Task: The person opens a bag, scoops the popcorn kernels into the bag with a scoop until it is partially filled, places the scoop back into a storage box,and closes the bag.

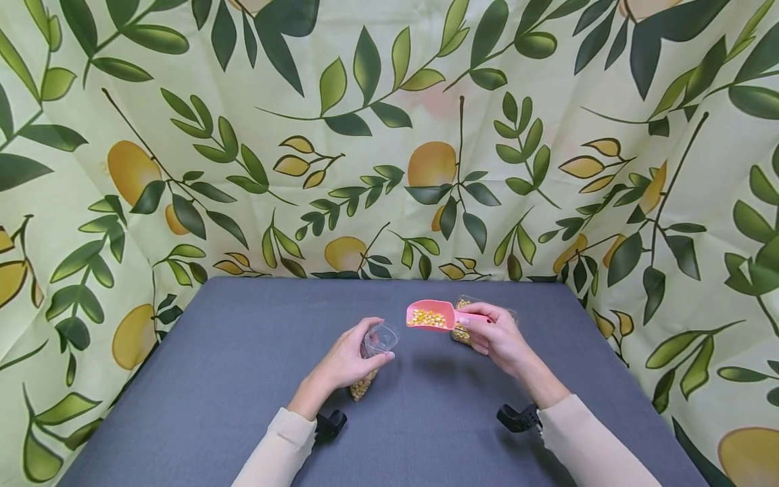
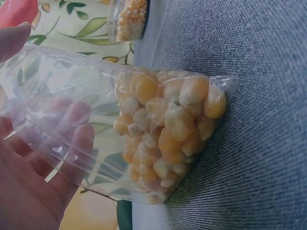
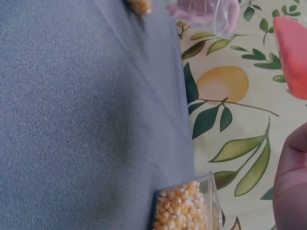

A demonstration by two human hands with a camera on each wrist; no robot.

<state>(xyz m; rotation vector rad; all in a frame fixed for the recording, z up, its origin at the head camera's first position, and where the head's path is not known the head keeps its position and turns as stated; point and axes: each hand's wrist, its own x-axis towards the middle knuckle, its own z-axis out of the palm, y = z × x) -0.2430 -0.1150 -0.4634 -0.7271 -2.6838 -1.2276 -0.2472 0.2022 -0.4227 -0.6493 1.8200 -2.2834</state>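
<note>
In the head view my left hand (image 1: 341, 362) holds a clear plastic bag (image 1: 381, 339) round its open mouth. Corn kernels (image 2: 165, 124) fill the bag's lower part, and its bottom meets the cloth in the left wrist view. My right hand (image 1: 502, 343) grips a pink scoop (image 1: 450, 316) by its handle, raised above the table to the right of the bag. A layer of yellow and white kernels (image 1: 428, 318) lies in the scoop. Only part of the scoop's outside (image 3: 292, 57) shows in the right wrist view.
A clear box (image 3: 214, 201) of corn kernels stands on the table behind my right hand, partly hidden by it in the head view. Dark blue-grey cloth (image 1: 243, 352) covers the table. Leaf-patterned fabric (image 1: 377, 155) hangs at the back and both sides.
</note>
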